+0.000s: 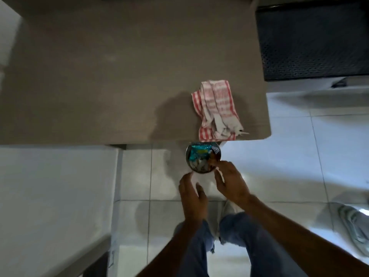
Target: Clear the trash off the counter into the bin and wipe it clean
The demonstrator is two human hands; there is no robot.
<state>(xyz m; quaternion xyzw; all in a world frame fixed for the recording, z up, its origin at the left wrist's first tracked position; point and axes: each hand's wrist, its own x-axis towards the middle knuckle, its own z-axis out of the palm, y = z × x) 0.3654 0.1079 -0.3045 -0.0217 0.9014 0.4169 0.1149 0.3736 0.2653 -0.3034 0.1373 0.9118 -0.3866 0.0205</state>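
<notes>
Grey countertop (99,76) bare of litter, wrappers (199,154) fill the small bin (188,161) on the floor tiles (279,156) below its edge. Right hand (231,182) pinches a last scrap over the rim; left hand (192,194) hangs slack and empty. Wiping apparently remains: striped cloth (216,110) lies bunched near the counter's corner.

Both bare forearms reach forward and down from the lower edge of the view, converging ahead of the person's knees. The left hand (192,194) is held palm inward with the fingers loosely spread and holding nothing, the thumb raised toward the other hand. The right hand (231,182) sits slightly farther forward and just beside it, back of the hand up, fingers curved and fingertips (218,163) pinched forward; whether they grip anything cannot be told.
</notes>
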